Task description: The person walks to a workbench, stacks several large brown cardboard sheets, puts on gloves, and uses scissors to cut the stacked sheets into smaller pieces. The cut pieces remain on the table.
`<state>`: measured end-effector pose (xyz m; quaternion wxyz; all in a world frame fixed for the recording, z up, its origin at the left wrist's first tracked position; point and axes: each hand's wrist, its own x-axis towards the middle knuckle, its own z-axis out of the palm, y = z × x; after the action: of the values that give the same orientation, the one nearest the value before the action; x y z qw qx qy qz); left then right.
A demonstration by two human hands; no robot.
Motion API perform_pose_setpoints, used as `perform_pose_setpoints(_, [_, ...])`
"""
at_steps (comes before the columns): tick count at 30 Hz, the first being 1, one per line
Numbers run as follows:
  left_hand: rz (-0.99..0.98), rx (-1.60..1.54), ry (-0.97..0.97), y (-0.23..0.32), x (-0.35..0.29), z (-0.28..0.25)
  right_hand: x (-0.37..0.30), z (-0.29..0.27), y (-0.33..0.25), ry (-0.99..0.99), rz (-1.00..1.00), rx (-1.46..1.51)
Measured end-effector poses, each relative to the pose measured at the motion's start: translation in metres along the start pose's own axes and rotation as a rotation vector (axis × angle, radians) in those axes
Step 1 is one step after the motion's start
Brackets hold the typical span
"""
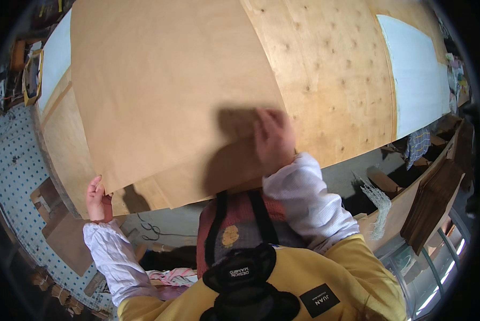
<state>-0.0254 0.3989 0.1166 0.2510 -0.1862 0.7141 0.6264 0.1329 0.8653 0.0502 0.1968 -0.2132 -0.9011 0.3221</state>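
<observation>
Black padded gear sits against a yellow top, worn by a person at a plywood table. Spread over the table's middle and left is a large brown sheet. At its near left corner, the left hand pinches the edge between fingers and thumb. Near the sheet's right edge, the right hand hovers, slightly blurred, fingers bent; whether it grips anything cannot be told. White sheeting covers the table's right end.
</observation>
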Motion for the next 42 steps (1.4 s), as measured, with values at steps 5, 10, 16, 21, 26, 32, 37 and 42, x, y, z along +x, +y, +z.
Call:
perform_pose_setpoints(5, [-0.017,0.124,0.067,-0.001,-0.002,-0.012,-0.009,0.026,-0.039,-0.103,0.200,0.125])
perform_pose_setpoints(10, [-0.156,0.180,0.079,-0.008,0.008,-0.018,-0.005,0.027,-0.034,-0.169,0.282,0.244])
perform_pose_setpoints(16, [-0.080,0.251,0.064,-0.012,-0.003,0.003,0.005,0.024,-0.044,-0.296,0.269,0.138])
perform_pose_setpoints(21, [0.006,0.324,0.163,-0.031,-0.003,0.035,0.012,0.014,-0.020,-0.239,0.248,0.157])
perform_pose_setpoints(26, [0.109,0.335,0.132,-0.067,0.008,0.078,0.016,-0.013,0.012,-0.267,0.238,0.010])
perform_pose_setpoints(32, [0.440,0.596,0.400,-0.076,0.000,0.110,0.004,-0.025,0.012,-0.064,0.211,-0.009])
perform_pose_setpoints(37, [-0.316,-0.191,0.040,-0.082,-0.055,0.150,-0.036,-0.038,0.005,-0.358,1.208,1.000])
perform_pose_setpoints(42, [-0.446,-0.711,-0.006,-0.076,-0.050,0.182,-0.025,-0.023,0.011,-0.193,1.300,1.460])
